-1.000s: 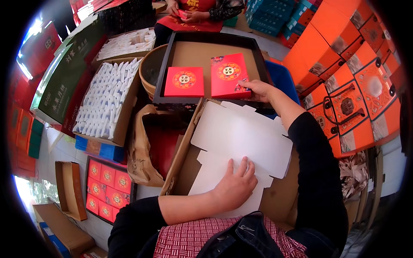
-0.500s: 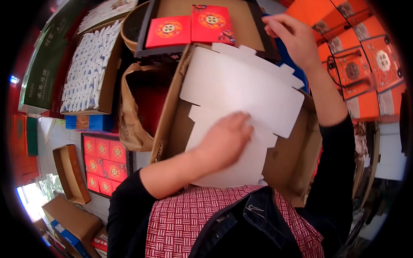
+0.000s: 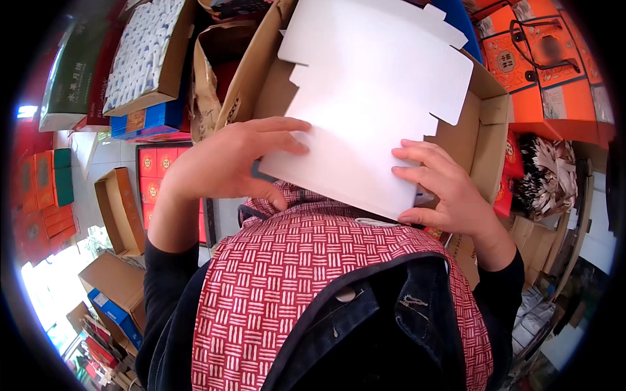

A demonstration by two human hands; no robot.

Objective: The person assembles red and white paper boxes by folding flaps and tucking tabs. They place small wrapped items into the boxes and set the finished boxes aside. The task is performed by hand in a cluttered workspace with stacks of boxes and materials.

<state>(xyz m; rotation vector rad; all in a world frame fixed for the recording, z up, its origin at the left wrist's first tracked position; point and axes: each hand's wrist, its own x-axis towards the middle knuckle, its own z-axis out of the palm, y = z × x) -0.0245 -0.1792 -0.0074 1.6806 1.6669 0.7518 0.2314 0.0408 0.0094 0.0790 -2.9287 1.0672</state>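
So the white die-cut box blank (image 3: 372, 98) is lying flat at 1 o'clock, over an open brown carton (image 3: 494, 114). Left hand (image 3: 228, 156) is spread wide, fingertips on its left edge; right hand (image 3: 447, 189) is at the near-right corner, can't tell if it's pinching. Looks like lining-up to me, and the next move probably calls for a firm hold along the creases. Orange gift boxes (image 3: 554, 65) at 2 o'clock, white packets (image 3: 140, 58) at 10, tiled floor (image 3: 98, 153) at 9.
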